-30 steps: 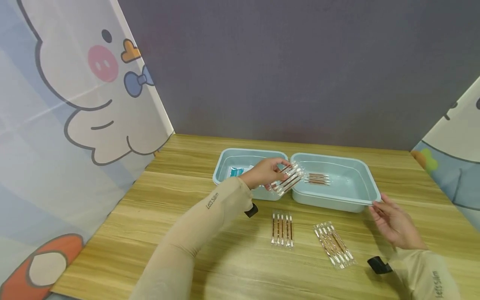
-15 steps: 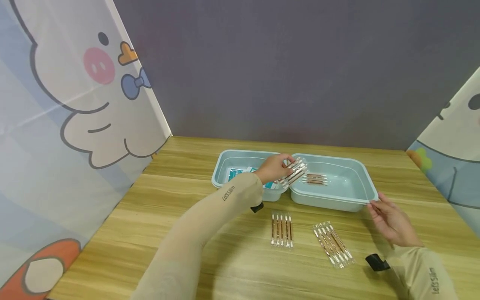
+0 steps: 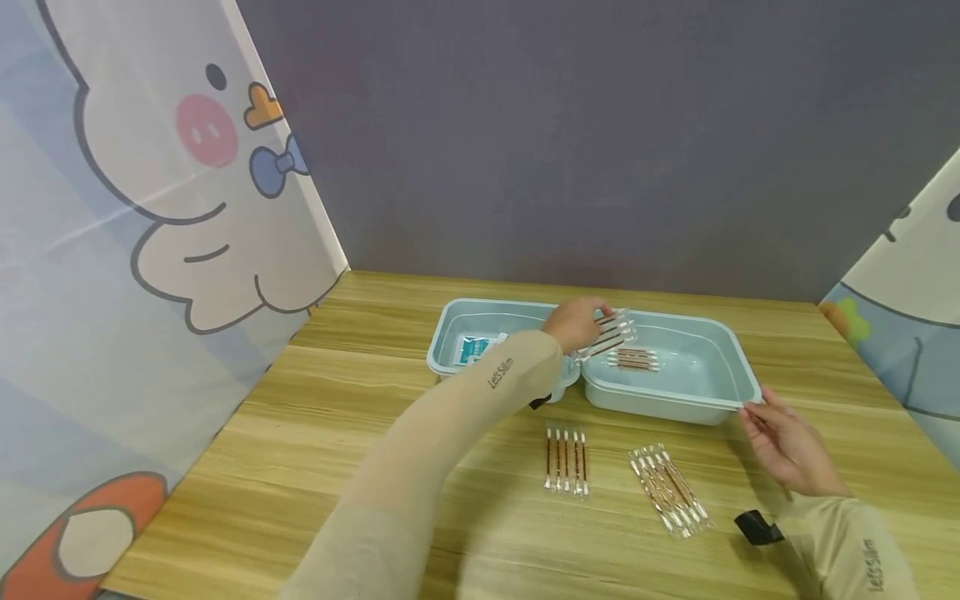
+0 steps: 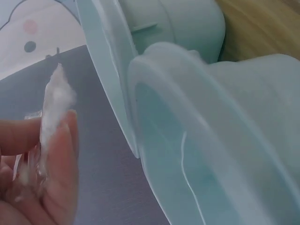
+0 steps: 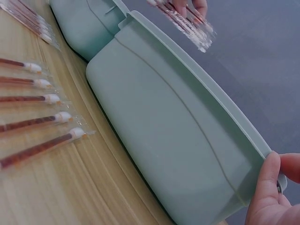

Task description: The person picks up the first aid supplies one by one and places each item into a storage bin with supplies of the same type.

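Observation:
My left hand (image 3: 576, 325) pinches a clear-wrapped strip of cotton swabs (image 3: 617, 333) with brown sticks and white tips. It holds the strip tilted above the left end of the right-hand light blue plastic tray (image 3: 705, 367). Inside that tray lies another swab strip (image 3: 634, 359). At the tray's near right corner, my right hand (image 3: 791, 442) grips the rim, with the thumb (image 5: 268, 176) against the outer wall in the right wrist view. In the left wrist view, thumb and fingers close on the wrapper, seen nearly edge-on.
The left-hand blue tray (image 3: 487, 305) stands close beside the right one and holds teal-and-white packets (image 3: 474, 347); my left forearm hides part of it. Two more swab strips lie on the wooden table, one straight (image 3: 567, 460) and one slanted (image 3: 670, 490). A grey wall rises behind.
My left hand has moved right and slightly away with the swab strip, from near the gap between the trays to over the right tray. My right hand stays on the rim.

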`<state>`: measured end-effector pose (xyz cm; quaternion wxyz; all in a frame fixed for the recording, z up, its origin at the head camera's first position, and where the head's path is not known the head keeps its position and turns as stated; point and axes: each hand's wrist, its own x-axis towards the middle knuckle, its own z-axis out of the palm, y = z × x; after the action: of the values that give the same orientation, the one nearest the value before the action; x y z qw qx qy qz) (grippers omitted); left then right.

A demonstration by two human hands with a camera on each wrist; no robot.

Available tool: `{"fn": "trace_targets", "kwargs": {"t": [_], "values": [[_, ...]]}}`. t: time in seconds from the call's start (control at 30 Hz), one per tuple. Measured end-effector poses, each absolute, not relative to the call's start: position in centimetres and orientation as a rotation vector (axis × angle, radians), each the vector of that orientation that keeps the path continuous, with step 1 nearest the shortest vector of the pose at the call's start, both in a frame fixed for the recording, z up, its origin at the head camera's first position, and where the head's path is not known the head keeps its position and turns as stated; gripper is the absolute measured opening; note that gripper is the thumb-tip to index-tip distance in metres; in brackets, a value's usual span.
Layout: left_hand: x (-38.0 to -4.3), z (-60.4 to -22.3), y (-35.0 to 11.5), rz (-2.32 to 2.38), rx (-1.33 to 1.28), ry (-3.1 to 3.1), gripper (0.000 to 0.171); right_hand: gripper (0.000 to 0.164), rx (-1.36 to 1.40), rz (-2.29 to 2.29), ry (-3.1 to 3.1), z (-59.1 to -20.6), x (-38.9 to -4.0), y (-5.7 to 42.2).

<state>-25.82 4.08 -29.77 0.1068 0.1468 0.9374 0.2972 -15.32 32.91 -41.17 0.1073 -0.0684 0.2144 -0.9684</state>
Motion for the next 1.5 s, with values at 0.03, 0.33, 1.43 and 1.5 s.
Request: {"fn": "trace_targets", "kwargs": {"t": [0.03, 0.33, 1.43, 1.5], "values": [[-25.9, -29.8, 4.3, 0.874, 0.434, 2.762, 0.037, 0.037, -0.196, -2.853, 0.633, -41.2, -15.3, 32.9], [-26.1, -29.5, 5.4, 0.818, 0.529, 2.92, 0.026, 0.036, -0.162, -2.86, 0.634, -41.1, -15.4, 33.0], [-25.7, -31.0, 8.3, 0.742, 0.413, 2.995, 0.022, 0.037, -0.164, -2.859, 0.674, -41.9, -15.5, 33.2], [-25.7, -31.1, 8.3, 0.809, 0.403, 2.961, 0.021, 0.036, -0.164, -2.855, 0.679, -41.9, -15.6, 33.3]]}}
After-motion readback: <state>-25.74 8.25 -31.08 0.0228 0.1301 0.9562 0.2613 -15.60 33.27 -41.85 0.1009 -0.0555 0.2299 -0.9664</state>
